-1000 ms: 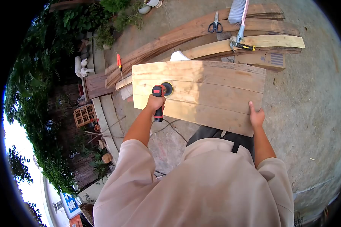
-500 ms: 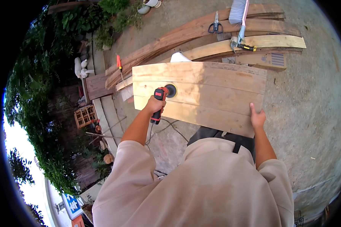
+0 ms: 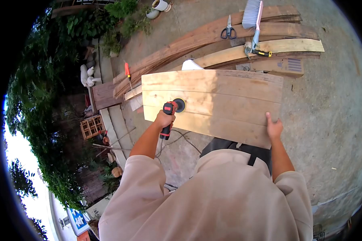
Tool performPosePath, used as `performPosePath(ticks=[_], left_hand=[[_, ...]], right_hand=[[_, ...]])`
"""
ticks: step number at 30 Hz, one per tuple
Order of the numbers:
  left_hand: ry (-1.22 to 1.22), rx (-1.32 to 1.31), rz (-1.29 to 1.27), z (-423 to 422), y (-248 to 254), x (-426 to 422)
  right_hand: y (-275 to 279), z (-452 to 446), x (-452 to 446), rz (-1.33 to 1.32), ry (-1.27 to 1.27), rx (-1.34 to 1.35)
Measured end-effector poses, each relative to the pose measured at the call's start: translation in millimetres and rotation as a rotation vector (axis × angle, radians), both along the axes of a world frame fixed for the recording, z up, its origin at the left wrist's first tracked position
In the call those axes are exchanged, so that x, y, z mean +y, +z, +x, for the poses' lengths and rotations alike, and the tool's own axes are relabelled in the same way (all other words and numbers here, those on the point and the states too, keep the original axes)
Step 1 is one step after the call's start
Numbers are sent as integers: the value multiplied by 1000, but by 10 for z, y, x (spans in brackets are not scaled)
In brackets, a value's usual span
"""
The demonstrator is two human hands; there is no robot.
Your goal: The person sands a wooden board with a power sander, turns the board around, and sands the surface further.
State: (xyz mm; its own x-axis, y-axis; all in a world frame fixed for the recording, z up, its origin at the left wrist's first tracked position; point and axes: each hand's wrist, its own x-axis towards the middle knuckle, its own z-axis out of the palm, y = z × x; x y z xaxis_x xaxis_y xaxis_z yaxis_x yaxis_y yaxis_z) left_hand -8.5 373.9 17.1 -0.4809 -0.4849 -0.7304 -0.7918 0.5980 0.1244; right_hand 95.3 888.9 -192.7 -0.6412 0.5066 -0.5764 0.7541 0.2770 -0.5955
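A red and black power tool (image 3: 168, 120) with a round disc pad is gripped by my left hand (image 3: 164, 119). Its pad (image 3: 179, 105) lies against the left part of a wide wooden panel (image 3: 229, 104) made of joined boards. My right hand (image 3: 274, 127) clasps the panel's right edge near the lower corner, thumb on the top face and the other fingers mostly hidden. Sunlight falls on the panel's left half, while the right half is in shade.
Beyond the panel, long planks (image 3: 213, 34) lie on the concrete, with scissors (image 3: 229, 31), a brush (image 3: 252, 16), a hammer (image 3: 261, 52) and a cardboard box (image 3: 289, 66). An orange-handled tool (image 3: 127, 69) is at left. A cable (image 3: 181, 135) runs on the ground.
The power tool and my left hand have shifted slightly down the panel's left part. The whole view has moved a little, and my right hand keeps its place on the edge.
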Motion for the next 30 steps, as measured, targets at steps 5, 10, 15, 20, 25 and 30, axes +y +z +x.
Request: performPosePath(ticks=[5, 10, 15, 20, 25, 30], left_hand=[[53, 31, 50, 77, -25, -52], [46, 34, -8, 79, -65, -48], [144, 4, 234, 85, 112, 109], [458, 16, 331, 137, 90, -102], [436, 28, 372, 121, 92, -86], [372, 58, 268, 87, -35, -122]], right_hand=[[102, -31, 16, -60, -10, 28], [152, -36, 5, -71, -28, 53], [104, -17, -1, -34, -13, 8], [17, -7, 5, -45, -22, 51], [47, 1, 6, -41, -4, 20], [116, 9, -10, -85, -17, 85]])
